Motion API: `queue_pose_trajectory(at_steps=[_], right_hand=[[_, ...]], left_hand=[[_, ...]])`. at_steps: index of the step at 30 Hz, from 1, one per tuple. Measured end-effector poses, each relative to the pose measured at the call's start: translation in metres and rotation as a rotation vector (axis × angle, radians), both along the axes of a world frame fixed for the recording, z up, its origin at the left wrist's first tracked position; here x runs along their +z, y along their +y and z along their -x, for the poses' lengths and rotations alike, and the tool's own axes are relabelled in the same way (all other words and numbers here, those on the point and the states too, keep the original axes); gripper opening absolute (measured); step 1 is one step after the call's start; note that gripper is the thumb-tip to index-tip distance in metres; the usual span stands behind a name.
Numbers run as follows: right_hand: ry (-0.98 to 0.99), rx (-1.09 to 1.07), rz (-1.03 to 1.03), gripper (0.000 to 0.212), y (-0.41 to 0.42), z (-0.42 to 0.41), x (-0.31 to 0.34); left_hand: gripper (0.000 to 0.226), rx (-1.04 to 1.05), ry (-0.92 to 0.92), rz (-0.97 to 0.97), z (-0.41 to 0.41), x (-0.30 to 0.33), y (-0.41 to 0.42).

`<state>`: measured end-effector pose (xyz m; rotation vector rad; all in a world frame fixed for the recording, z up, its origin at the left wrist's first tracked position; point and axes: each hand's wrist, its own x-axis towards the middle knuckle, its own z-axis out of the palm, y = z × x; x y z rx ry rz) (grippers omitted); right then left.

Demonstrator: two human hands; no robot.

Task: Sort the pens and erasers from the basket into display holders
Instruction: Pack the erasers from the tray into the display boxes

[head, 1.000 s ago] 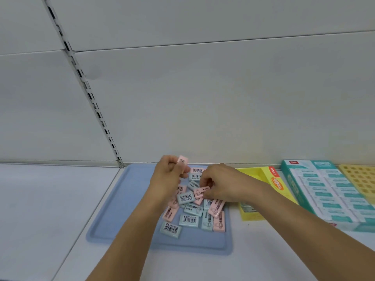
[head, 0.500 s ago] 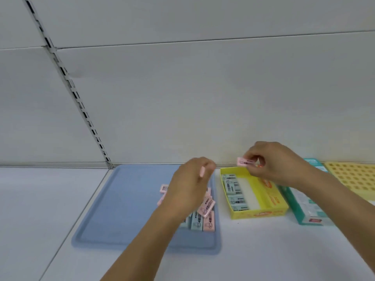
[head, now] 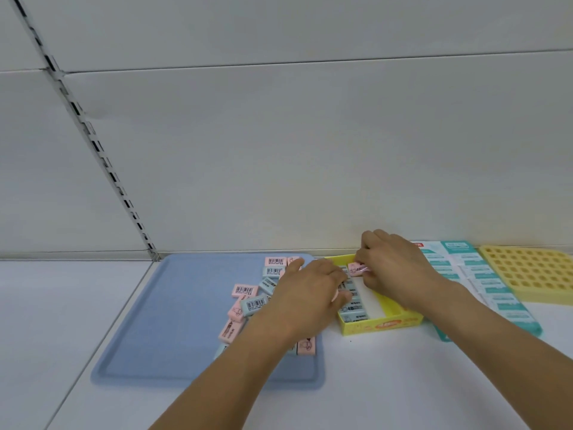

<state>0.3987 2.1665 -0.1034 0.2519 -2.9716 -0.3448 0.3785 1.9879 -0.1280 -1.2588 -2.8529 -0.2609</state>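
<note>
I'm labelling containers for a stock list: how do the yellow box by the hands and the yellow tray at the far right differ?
The yellow box is an open carton with printed sides; the yellow tray is a plain moulded grid of holes. The yellow box holds a row of blue erasers, and the right hand brings a pink eraser to it; the yellow tray's holes look empty. Both are yellow and sit on the white shelf.

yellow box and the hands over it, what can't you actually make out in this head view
- Yellow box: how full its far end is, hidden by both hands.
- Left hand: whether it holds an eraser; only a pink sliver shows under the curled fingers.
- Pink eraser in the right hand: its print is too small to read.
- Erasers on the blue tray: the full count, as the left forearm covers some.
</note>
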Motion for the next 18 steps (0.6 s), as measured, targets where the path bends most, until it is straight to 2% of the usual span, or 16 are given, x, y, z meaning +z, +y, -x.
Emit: queue_pose_trajectory(at_steps=[12,16,18], right_hand=[[0.033,-0.120,0.096,0.013,-0.0031,0.0005,-0.0093],[0.012,-0.189,0.260,0.020,-0.0013,-0.0017,-0.0089],[0.014,-0.179,0.261,0.027,0.0008,-0.0050,-0.0071]], left_hand=[[0.042,-0.012,-0.003,-0.039,-0.0004,0.0004,-0.0029],[0.043,0.007,-0.019,-0.037,-0.0030,0.0039,-0.0036],[0.044,0.008,-0.053,-0.035,-0.0041,0.0045,-0.0039]])
